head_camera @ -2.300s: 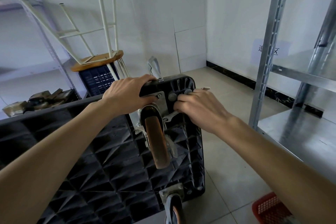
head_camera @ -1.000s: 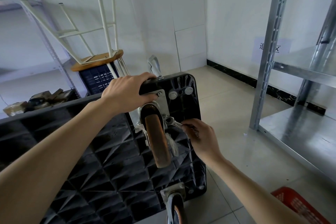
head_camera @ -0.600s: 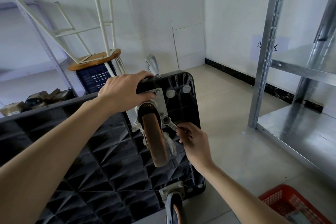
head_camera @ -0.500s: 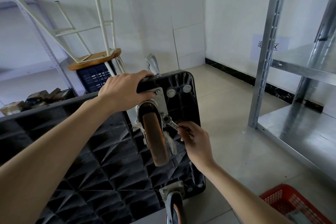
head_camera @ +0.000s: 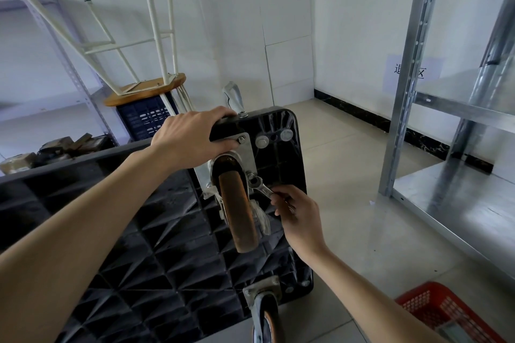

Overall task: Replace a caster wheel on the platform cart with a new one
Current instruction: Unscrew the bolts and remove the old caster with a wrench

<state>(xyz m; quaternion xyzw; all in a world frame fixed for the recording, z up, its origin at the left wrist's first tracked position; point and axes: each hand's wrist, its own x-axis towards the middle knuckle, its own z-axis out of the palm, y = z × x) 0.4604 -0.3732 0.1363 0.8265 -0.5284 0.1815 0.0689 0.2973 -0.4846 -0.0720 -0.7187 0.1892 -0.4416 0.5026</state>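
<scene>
The black platform cart (head_camera: 156,253) stands on its side with its ribbed underside facing me. A worn brown caster wheel (head_camera: 238,211) on a metal plate sticks out near the cart's upper corner. My left hand (head_camera: 189,139) grips the cart's top edge just above that plate. My right hand (head_camera: 298,217) holds the handle of a small metal wrench (head_camera: 259,185), whose head sits on a bolt at the plate's lower right corner. A second caster wheel (head_camera: 266,320) shows at the cart's bottom edge.
A metal shelving rack (head_camera: 451,175) stands to the right. A red plastic basket (head_camera: 446,315) lies on the tiled floor at bottom right. An upturned white stool (head_camera: 145,83) rests on a dark crate at the back left, beside boxes on the floor.
My right hand left the bolts near the cart's top corner and came down to the plate's lower right bolt with the wrench. My left hand has stayed on the top edge.
</scene>
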